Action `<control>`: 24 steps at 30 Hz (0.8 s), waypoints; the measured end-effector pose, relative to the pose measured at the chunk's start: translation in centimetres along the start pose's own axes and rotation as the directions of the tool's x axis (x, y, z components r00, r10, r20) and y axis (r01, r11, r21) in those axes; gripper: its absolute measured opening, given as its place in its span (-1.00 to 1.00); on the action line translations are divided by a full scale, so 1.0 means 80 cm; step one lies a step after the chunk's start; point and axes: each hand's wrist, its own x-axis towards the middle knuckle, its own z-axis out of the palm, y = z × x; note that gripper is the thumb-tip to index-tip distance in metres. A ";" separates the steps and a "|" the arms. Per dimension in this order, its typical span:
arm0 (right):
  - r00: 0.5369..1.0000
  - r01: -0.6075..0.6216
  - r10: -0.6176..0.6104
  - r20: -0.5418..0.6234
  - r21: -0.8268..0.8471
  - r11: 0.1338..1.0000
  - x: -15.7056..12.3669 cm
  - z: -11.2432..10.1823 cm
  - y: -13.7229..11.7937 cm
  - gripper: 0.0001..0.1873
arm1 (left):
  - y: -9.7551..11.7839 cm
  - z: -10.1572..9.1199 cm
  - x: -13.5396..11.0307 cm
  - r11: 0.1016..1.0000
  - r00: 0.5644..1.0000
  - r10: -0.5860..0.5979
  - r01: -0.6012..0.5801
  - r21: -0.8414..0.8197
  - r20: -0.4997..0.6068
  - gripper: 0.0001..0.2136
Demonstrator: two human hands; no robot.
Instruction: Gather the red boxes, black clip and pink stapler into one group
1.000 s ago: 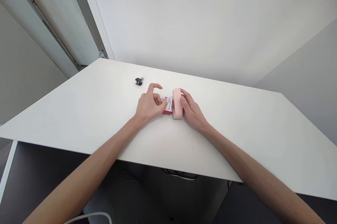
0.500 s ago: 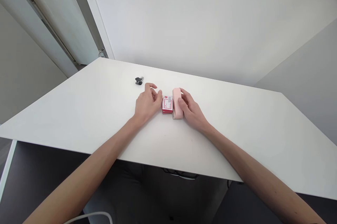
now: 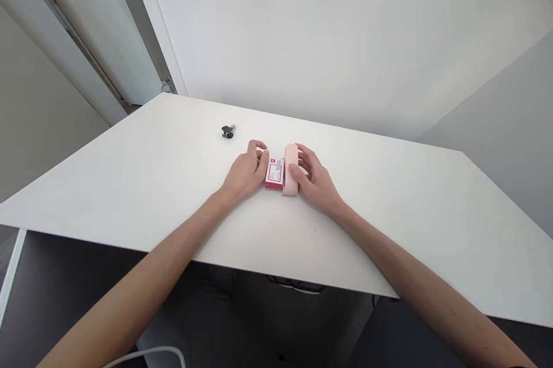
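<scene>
A small stack of red-and-white boxes [image 3: 274, 175] lies on the white desk, flush against or very close to a pink stapler [image 3: 291, 169] on its right. My right hand [image 3: 315, 181] grips the stapler from the right, thumb on its near top side and fingers around the far end. My left hand [image 3: 246, 175] rests at the left side of the boxes with its fingers loosely bent and apart. Its thumb touches or nearly touches the boxes' left edge; the fingertips are partly hidden.
A black staple remover [image 3: 228, 131] lies farther back to the left on the desk [image 3: 173, 172]. A white wall [image 3: 324, 40] rises behind the desk. Below the front edge are dark spaces, and a white cable [image 3: 159, 349] crosses the bottom left.
My left hand has shifted slightly right and its fingers have drawn in closer to the boxes. The boxes are turned slightly. The stapler and right hand have barely moved.
</scene>
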 end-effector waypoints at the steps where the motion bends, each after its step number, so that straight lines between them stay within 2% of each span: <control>1: 1.000 0.002 -0.002 -0.004 0.001 1.000 0.000 0.000 0.002 -0.26 | 0.000 0.000 0.000 1.000 1.000 0.003 -0.003 0.004 0.004 -0.82; 4: 1.000 0.007 -0.007 -0.008 -0.001 1.000 0.001 0.000 0.006 -0.27 | 0.000 0.000 0.000 0.999 1.000 -0.021 0.021 0.037 -0.007 -0.81; 6: 1.000 0.005 -0.005 -0.009 -0.011 1.000 0.001 0.000 0.007 -0.28 | 0.000 0.000 0.000 0.998 0.998 -0.035 0.037 0.041 -0.051 -0.79; 9: 1.000 -0.001 0.001 -0.012 -0.020 1.000 0.001 0.000 0.007 -0.30 | 0.000 0.000 -0.001 1.000 0.994 0.010 -0.010 -0.003 -0.113 -0.73; 12: 1.000 -0.004 0.004 -0.013 -0.003 1.000 0.002 -0.001 0.007 -0.31 | -0.001 0.001 -0.002 0.997 0.994 0.077 -0.079 -0.022 -0.076 -0.66; 20: 1.000 -0.007 0.007 0.007 0.005 1.000 0.001 -0.001 0.003 -0.32 | -0.009 0.006 -0.003 0.986 0.993 0.115 -0.115 0.117 0.010 -0.52; 22: 1.000 -0.010 0.010 0.006 0.002 1.000 0.001 -0.001 0.002 -0.32 | -0.010 0.007 -0.002 0.984 0.991 0.134 -0.132 0.119 -0.010 -0.53; 24: 1.000 -0.012 0.012 0.004 0.004 1.000 0.001 -0.001 0.002 -0.32 | -0.011 0.007 -0.001 0.983 0.985 0.154 -0.145 0.117 -0.077 -0.56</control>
